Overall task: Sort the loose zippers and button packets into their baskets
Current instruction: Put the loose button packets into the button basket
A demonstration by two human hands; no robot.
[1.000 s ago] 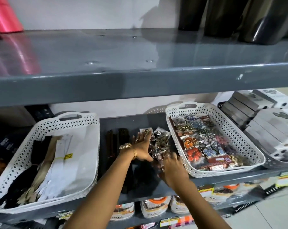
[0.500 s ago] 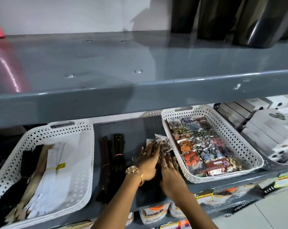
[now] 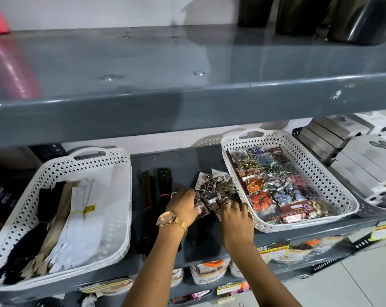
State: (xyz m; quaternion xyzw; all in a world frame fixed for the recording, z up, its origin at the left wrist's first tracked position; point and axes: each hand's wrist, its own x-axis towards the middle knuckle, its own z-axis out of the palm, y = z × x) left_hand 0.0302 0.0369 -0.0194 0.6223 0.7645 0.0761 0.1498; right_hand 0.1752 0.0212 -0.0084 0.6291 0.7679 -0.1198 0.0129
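A small heap of shiny clear plastic button packets lies on the dark grey metal shelf, in the gap between two baskets and close to the right one. Both hands are on the near side of this heap. The left hand, with a gold watch on its wrist, curls its fingers around the packets at the heap's left side. The right hand, with a ring on one finger, rests its bent fingers on the packets at the heap's right side. I cannot tell if either hand has lifted a packet off the shelf.

Just left of the heap lie loose long dark zippers in bundles, running from the back of the shelf toward its front edge.

The white plastic basket with small holes on the right holds many packets of coloured buttons: orange, blue, pink, green. The other white holed basket, on the left, holds black, tan and white zippers lying along its left side.

At the far right end of the shelf stand grey and white boxes.
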